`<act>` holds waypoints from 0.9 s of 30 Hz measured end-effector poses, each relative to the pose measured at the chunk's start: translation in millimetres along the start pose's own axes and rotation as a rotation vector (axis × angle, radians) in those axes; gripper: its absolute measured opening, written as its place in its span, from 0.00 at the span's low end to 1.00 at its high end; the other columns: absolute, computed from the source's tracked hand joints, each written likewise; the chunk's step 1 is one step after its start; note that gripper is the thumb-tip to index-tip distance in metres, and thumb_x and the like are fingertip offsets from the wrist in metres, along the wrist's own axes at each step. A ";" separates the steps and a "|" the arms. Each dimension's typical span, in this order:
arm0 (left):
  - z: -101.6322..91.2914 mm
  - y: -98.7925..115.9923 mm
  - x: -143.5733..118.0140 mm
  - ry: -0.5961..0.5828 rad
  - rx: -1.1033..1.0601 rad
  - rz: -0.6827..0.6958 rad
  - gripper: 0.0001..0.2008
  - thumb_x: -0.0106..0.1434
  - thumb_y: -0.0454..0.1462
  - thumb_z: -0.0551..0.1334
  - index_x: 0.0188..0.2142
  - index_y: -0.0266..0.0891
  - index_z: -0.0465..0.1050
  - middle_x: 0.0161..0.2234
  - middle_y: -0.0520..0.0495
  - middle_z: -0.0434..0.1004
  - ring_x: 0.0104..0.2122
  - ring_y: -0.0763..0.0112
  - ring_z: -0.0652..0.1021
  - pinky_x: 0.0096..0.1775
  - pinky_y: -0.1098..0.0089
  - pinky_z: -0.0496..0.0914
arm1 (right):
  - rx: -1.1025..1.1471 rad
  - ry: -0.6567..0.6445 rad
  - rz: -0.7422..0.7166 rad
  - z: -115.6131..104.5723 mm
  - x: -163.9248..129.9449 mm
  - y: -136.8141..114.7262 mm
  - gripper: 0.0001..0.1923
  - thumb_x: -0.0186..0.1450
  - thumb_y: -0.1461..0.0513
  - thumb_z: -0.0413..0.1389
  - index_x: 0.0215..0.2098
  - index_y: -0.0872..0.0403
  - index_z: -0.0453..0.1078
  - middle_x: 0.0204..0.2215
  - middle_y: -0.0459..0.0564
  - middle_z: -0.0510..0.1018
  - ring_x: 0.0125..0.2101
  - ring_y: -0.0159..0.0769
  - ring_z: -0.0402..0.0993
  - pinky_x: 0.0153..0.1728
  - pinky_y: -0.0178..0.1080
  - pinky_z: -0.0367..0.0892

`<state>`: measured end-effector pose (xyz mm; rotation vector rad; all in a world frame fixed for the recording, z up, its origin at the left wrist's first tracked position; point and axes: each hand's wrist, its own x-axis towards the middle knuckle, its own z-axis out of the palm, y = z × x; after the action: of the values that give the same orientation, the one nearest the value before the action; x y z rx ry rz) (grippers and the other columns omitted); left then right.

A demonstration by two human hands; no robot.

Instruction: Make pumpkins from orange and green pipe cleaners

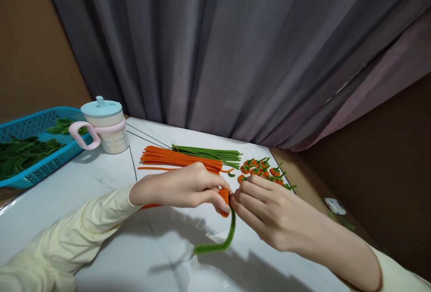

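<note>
My left hand [183,188] pinches a small orange pipe-cleaner coil [225,196] between thumb and fingers. My right hand [266,209] meets it from the right, fingertips on the same coil. A green pipe-cleaner stem [218,243] hangs down from the coil and curves left above the white marble table [101,179]. Behind my hands lie a bundle of straight orange pipe cleaners [178,158] and a bundle of green ones [208,152]. Several finished small orange pieces with green stems [261,168] lie to the right.
A lidded cup with a pink handle [106,126] stands at the back left. Beside it a blue plastic basket [43,159] holds green leafy pieces. Grey curtains [235,49] hang behind the table. A small white object [335,205] lies off the table's right edge.
</note>
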<state>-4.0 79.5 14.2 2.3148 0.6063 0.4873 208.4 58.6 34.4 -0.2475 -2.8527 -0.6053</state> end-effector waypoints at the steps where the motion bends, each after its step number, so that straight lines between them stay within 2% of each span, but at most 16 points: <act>1: -0.5 -0.3 0.1 -0.003 0.001 0.003 0.07 0.65 0.31 0.59 0.40 0.36 0.75 0.30 0.53 0.81 0.25 0.79 0.75 0.29 0.81 0.63 | -0.004 -0.012 0.004 -1.2 0.6 -2.1 0.23 0.70 0.71 0.38 0.25 0.59 0.70 0.21 0.51 0.68 0.24 0.36 0.59 0.27 0.40 0.56; 5: -1.6 -1.0 0.6 0.000 -0.011 0.015 0.07 0.65 0.31 0.60 0.41 0.36 0.76 0.27 0.53 0.81 0.21 0.80 0.72 0.26 0.81 0.62 | -0.051 -0.026 -0.013 -4.5 -0.4 -8.4 0.22 0.69 0.71 0.39 0.28 0.60 0.72 0.22 0.52 0.69 0.24 0.37 0.60 0.26 0.41 0.55; 10: -2.0 0.5 0.0 -0.012 -0.091 0.053 0.07 0.65 0.32 0.59 0.39 0.34 0.76 0.26 0.51 0.80 0.23 0.79 0.75 0.26 0.82 0.62 | -0.090 -0.021 -0.069 -4.9 -5.1 -10.5 0.20 0.68 0.70 0.40 0.34 0.62 0.73 0.26 0.55 0.71 0.25 0.38 0.62 0.27 0.42 0.56; 17: 0.2 -1.0 -0.8 -0.022 -0.067 0.068 0.08 0.65 0.30 0.57 0.38 0.35 0.75 0.25 0.51 0.80 0.21 0.79 0.73 0.25 0.82 0.62 | -0.020 -0.038 -0.031 -6.4 -6.5 -11.4 0.21 0.69 0.71 0.39 0.30 0.61 0.72 0.23 0.51 0.67 0.23 0.36 0.58 0.25 0.40 0.53; 23: 0.7 -2.9 -1.3 -0.015 -0.040 0.014 0.07 0.64 0.32 0.59 0.38 0.36 0.76 0.23 0.53 0.74 0.21 0.80 0.69 0.24 0.81 0.60 | -0.009 -0.048 -0.003 -5.2 -5.0 -13.7 0.22 0.70 0.70 0.37 0.31 0.61 0.71 0.23 0.50 0.66 0.22 0.35 0.56 0.25 0.41 0.53; 27: 1.6 -1.2 -1.3 -0.030 -0.065 0.013 0.07 0.65 0.31 0.57 0.39 0.36 0.74 0.24 0.53 0.74 0.22 0.79 0.68 0.25 0.81 0.59 | -0.001 -0.055 0.027 -3.3 -6.0 -15.5 0.22 0.71 0.70 0.36 0.29 0.60 0.69 0.22 0.50 0.66 0.22 0.35 0.56 0.25 0.40 0.52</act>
<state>-4.6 78.8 12.0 2.2614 0.5532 0.4708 211.5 42.5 30.1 -0.3070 -2.8965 -0.6031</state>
